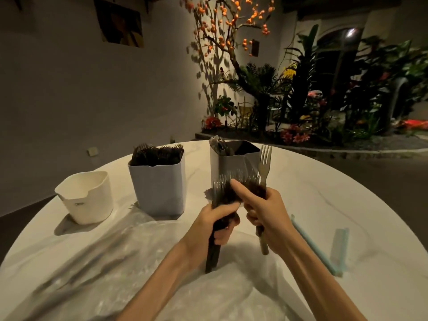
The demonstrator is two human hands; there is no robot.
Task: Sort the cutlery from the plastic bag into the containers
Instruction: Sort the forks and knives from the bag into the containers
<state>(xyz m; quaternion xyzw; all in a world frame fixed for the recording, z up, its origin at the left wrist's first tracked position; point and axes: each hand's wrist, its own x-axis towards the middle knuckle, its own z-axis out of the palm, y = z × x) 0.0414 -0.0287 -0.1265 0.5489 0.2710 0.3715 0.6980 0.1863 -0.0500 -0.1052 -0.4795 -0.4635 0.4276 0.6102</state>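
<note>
My left hand (217,225) grips a thick upright bundle of dark forks (225,193), its lower end standing on the clear plastic bag (115,262). My right hand (264,216) holds a pale single fork (264,163) upright, together with more dark forks, and its thumb reaches over onto the bundle. Behind stand three containers: a short white one (90,200) at the left, a tall one (159,188) filled with dark forks, and a tall one (228,163) holding a few pieces of cutlery.
The round white marble table (324,193) carries a light blue bag clip (324,246) at the right. More cutlery lies blurred inside the bag at the lower left. One fork tip (132,205) pokes out beside the middle container. Plants line the far right.
</note>
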